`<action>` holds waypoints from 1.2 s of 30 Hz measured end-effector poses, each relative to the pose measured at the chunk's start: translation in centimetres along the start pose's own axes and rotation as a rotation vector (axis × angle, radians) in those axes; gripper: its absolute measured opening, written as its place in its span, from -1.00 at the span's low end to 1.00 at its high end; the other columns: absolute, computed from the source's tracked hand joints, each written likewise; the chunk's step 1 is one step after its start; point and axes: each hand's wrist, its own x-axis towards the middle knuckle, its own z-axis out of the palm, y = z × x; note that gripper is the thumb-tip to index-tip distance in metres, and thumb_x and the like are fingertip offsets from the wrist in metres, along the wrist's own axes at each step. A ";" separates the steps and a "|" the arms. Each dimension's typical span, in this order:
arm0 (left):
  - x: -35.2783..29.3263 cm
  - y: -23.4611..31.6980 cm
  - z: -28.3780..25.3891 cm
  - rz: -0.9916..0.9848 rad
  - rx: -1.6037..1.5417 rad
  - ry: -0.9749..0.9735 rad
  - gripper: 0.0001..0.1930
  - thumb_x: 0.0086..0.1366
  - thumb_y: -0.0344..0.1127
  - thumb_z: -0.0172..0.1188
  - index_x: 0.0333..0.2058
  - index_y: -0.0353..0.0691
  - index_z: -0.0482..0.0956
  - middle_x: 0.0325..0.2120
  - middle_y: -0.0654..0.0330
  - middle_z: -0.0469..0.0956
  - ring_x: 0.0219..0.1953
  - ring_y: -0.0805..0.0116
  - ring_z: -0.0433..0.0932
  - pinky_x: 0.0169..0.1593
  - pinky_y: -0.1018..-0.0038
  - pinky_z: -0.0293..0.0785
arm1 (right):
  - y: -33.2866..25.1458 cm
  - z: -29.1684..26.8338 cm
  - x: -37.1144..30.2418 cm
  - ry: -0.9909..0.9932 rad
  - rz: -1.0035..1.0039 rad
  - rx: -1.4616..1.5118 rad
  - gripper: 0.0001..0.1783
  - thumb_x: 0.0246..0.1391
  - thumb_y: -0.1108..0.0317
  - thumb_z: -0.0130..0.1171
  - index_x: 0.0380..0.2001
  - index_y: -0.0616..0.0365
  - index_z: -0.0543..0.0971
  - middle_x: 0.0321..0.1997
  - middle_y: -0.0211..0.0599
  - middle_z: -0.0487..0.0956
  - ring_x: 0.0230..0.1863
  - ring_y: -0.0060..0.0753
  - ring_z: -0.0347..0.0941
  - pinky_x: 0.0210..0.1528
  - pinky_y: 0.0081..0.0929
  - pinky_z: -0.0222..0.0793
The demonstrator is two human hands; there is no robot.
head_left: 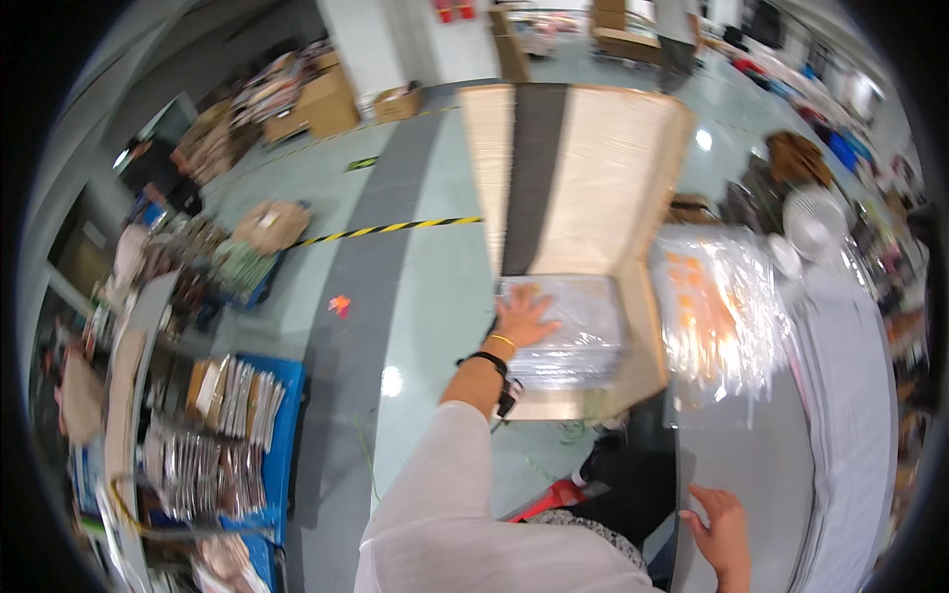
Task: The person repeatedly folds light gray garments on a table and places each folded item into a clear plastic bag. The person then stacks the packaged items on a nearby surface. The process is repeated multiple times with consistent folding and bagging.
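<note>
Head view, near to far. Item: right hand (719,529), bare, empty, thumb standing apart from loosely curved fingers; it is lying low beside the grey table (732,445), contact impossible to tell. Item: left arm, pale sleeve (435,484), pointing forward, nearly straight. Item: left hand (526,318), palm down, fingers splayed, grasping nothing; it is resting on the top of the plastic-wrapped stack (590,321), at its left part. Item: same stack, sitting inside the open carton (618,168), low between its walls. Progress, as judged: packets are already lying layered in the carton; its tall back panel, cream with a dark band, is standing upright, so closing is remaining undone. Item: clear plastic bags (717,306), orange-marked, lying outside, just right of the carton. Item: blue cart (290,395), left, bearing wrapped packets (237,400). Item: yellow-black floor tape (425,226), running beyond. Item: co-worker (168,178) in dark clothing, standing far left. Item: brown cardboard box (321,104), sitting farther back.
</note>
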 end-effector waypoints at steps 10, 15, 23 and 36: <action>1.6 3.3 0.5 0.224 -0.063 0.508 -0.38 0.50 0.03 0.09 0.39 -0.18 0.33 0.40 -0.18 0.25 0.49 -0.25 0.09 0.45 -0.32 -0.05 | 5.4 5.6 -41.7 0.504 1.332 -0.180 -0.47 0.27 0.24 0.30 0.25 0.21 0.52 0.31 0.06 0.52 0.30 0.12 0.46 0.31 -0.12 0.39; -1.3 19.1 -2.2 0.719 -0.259 0.484 -0.60 0.46 -0.27 0.20 0.19 -0.29 0.52 0.32 -0.15 0.36 0.40 -0.20 0.26 0.44 -0.04 0.17 | 6.4 12.1 -50.3 0.391 1.683 -0.429 -0.24 0.27 0.01 0.29 0.40 0.17 0.38 0.47 0.14 0.36 0.45 0.25 0.28 0.44 0.05 0.23; -8.4 45.0 -1.5 1.389 -0.269 -0.021 -0.80 0.40 -0.40 0.21 -0.07 -0.31 0.66 0.17 -0.05 0.52 0.24 -0.09 0.47 0.28 0.15 0.42 | 10.0 6.0 -50.4 0.759 1.469 -0.146 -0.61 0.21 -0.01 0.29 -0.17 0.09 0.77 -0.13 -0.06 0.72 -0.05 0.06 0.63 -0.01 -0.09 0.54; -16.1 70.1 6.8 1.150 -0.539 -0.754 -0.73 0.57 -0.26 0.09 -0.03 -0.32 0.66 -0.09 0.16 0.72 -0.09 0.40 0.70 -0.08 0.48 0.60 | 23.5 -0.8 -56.4 0.969 1.450 -0.339 -0.77 0.18 0.34 0.22 -0.12 -0.02 0.75 -0.08 -0.36 0.71 -0.02 -0.16 0.62 0.07 -0.23 0.55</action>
